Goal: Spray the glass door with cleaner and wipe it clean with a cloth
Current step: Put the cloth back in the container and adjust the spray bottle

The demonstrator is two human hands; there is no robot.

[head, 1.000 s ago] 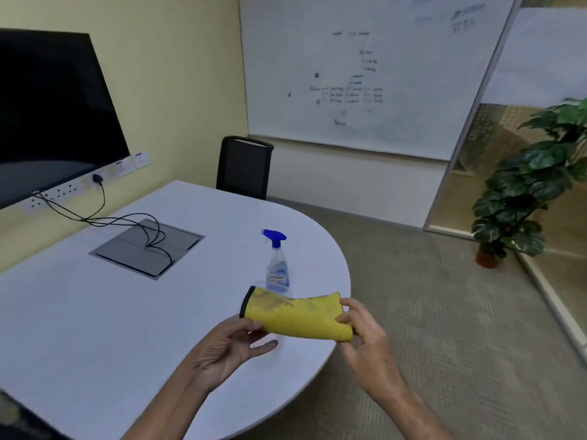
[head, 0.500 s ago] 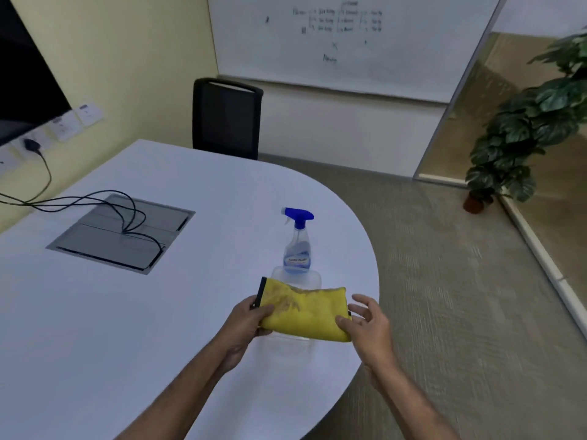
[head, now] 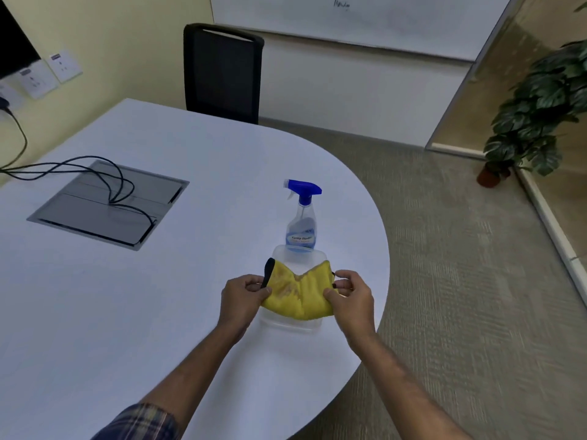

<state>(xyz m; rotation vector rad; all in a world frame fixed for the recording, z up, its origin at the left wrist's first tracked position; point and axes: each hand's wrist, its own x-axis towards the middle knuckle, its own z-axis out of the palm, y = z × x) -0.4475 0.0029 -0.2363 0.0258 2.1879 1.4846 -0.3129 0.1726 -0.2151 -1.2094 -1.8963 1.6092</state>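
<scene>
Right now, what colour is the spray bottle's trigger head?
Blue: the trigger head sits atop the clear spray bottle, seen best in the head view.

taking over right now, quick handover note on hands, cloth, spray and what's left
Left hand: pinches the left end of the yellow cloth.
Right hand: pinches its right end; the cloth sags between the hands over a clear container on the white table.
Spray bottle: upright on the table just behind the container, neither hand on it.
Done: cloth is in hand.
Left: take the bottle, spray the glass, wipe. There is a glass panel at the right; I cannot tell if it is the door.
</scene>
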